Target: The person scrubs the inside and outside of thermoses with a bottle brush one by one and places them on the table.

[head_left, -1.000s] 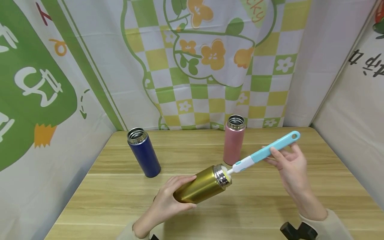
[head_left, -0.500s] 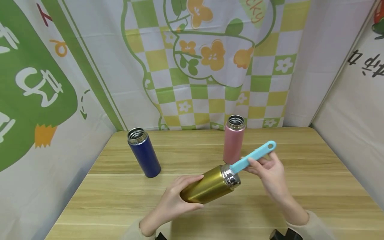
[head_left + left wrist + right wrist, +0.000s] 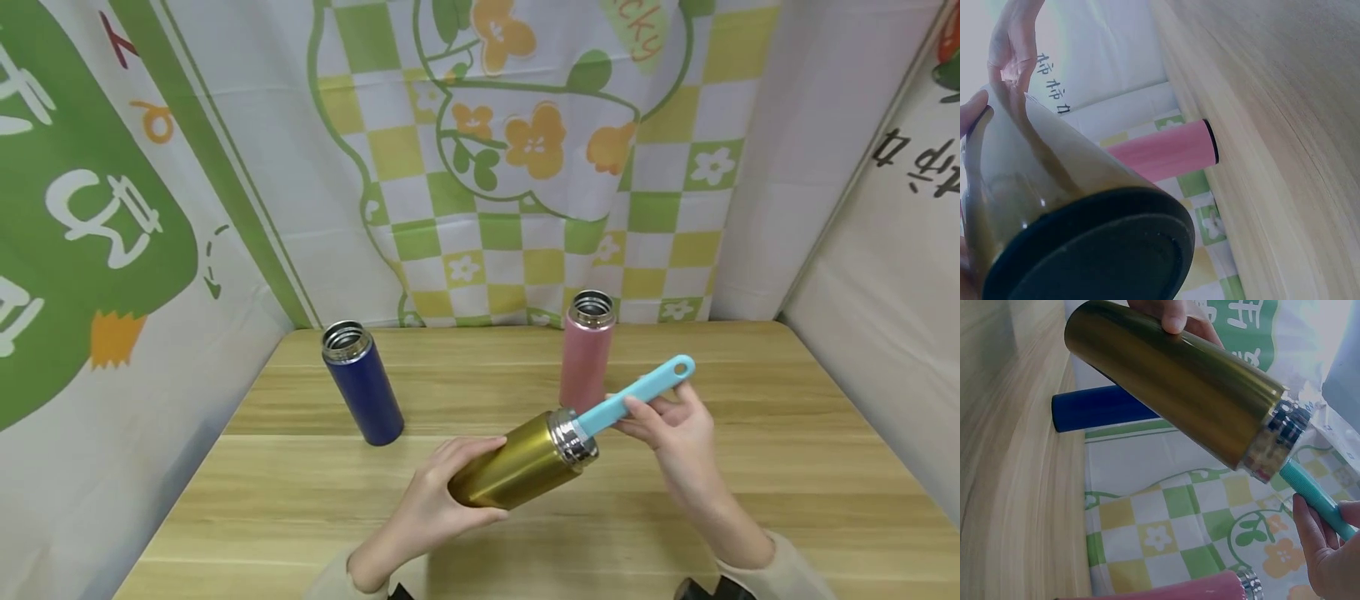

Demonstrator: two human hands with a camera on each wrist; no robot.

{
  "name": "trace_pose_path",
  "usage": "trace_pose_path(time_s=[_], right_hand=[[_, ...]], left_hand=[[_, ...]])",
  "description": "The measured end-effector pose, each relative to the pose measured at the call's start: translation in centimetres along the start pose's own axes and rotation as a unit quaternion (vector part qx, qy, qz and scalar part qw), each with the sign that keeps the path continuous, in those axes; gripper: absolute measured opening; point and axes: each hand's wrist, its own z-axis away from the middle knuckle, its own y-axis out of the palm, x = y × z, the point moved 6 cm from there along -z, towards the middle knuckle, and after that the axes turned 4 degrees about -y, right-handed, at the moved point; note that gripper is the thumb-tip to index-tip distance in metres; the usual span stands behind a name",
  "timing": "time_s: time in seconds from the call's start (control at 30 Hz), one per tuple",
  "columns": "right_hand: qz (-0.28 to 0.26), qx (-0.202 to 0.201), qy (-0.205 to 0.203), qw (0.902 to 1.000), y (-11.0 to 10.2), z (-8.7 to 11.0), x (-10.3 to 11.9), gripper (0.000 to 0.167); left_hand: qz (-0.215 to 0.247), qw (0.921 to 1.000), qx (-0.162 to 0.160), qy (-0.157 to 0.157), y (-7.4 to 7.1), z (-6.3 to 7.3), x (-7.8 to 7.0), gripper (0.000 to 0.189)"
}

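Observation:
In the head view my left hand (image 3: 431,508) grips a gold steel bottle (image 3: 517,467), tilted above the table with its threaded metal mouth up to the right. My right hand (image 3: 686,446) pinches the light blue handle of a bottle brush (image 3: 637,396) between thumb and fingers. The brush's head and white neck are hidden inside the bottle. The left wrist view shows the black base of the gold bottle (image 3: 1104,250) close up. In the right wrist view the brush handle (image 3: 1313,494) enters the mouth of the gold bottle (image 3: 1179,381).
A dark blue bottle (image 3: 363,387) without a lid stands at the left of the wooden table (image 3: 300,500). Behind the brush stands a lidless pink bottle (image 3: 587,354). A patterned cloth (image 3: 420,200) hangs along the table's back edge.
The right hand has moved left and pushed the brush down into the gold bottle, so only the blue handle shows. The left hand and bottle have shifted slightly right.

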Motion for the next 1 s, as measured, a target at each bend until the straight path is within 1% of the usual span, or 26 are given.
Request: trace_pose_path(time_s=[0.03,0.07,0.1,0.17,0.2,0.23,0.3,0.4,0.47,0.57,0.7,0.83,0.9,1.0], right_hand=[[-0.007,-0.003,-0.003,1.0000,0.0,0.0,0.3,0.037],[-0.005,-0.019,0.003,0.9998,0.0,-0.1,0.7,0.040],[-0.013,-0.020,-0.003,0.9997,-0.6,-0.2,0.7,0.034],[-0.037,-0.007,-0.023,0.9990,-1.7,-0.5,0.5,0.030],[-0.041,-0.013,-0.023,0.9988,-1.8,-0.6,0.7,0.030],[-0.026,-0.025,-0.019,0.9992,-1.5,-0.6,1.4,0.030],[-0.022,-0.032,-0.030,0.9988,-0.9,-0.7,2.6,0.028],[-0.025,-0.061,-0.030,0.9974,1.2,-0.9,5.5,0.023],[-0.036,-0.063,-0.035,0.9968,2.1,-1.0,6.7,0.018],[-0.052,-0.053,-0.030,0.9968,2.7,-1.4,7.8,0.020],[-0.068,-0.042,-0.029,0.9964,2.3,-1.9,8.4,0.021],[-0.081,-0.050,-0.029,0.9950,1.4,-2.1,8.8,0.020],[-0.083,-0.055,-0.025,0.9947,1.0,-2.1,9.0,0.019],[-0.086,-0.059,-0.018,0.9944,0.6,-2.1,9.2,0.019]], left_hand=[[0.001,1.0000,0.000,-0.001,0.0,0.0,0.0,0.075],[0.001,1.0000,0.000,-0.002,0.0,0.1,0.0,0.075],[0.001,1.0000,0.000,-0.003,-0.1,0.1,0.0,0.075],[0.001,1.0000,-0.001,-0.004,-0.2,0.1,-0.1,0.075],[0.000,1.0000,-0.002,-0.006,-0.3,0.0,-0.3,0.074],[0.000,1.0000,-0.003,-0.008,-0.4,-0.1,-0.5,0.074],[0.003,0.9999,-0.005,-0.016,-0.8,-0.3,-1.2,0.073],[0.006,0.9995,-0.007,-0.031,-1.4,-0.7,-2.3,0.072],[0.006,0.9994,-0.004,-0.035,-1.6,-0.7,-2.7,0.072],[0.005,0.9992,0.005,-0.040,-1.8,-0.7,-2.8,0.071],[0.007,0.9987,0.017,-0.046,-1.6,-0.5,-2.3,0.071],[0.008,0.9985,0.031,-0.044,-0.9,0.3,-0.7,0.073],[0.007,0.9977,0.040,-0.053,-0.7,0.7,0.1,0.074],[0.002,0.9971,0.049,-0.059,-0.6,1.1,0.7,0.074]])
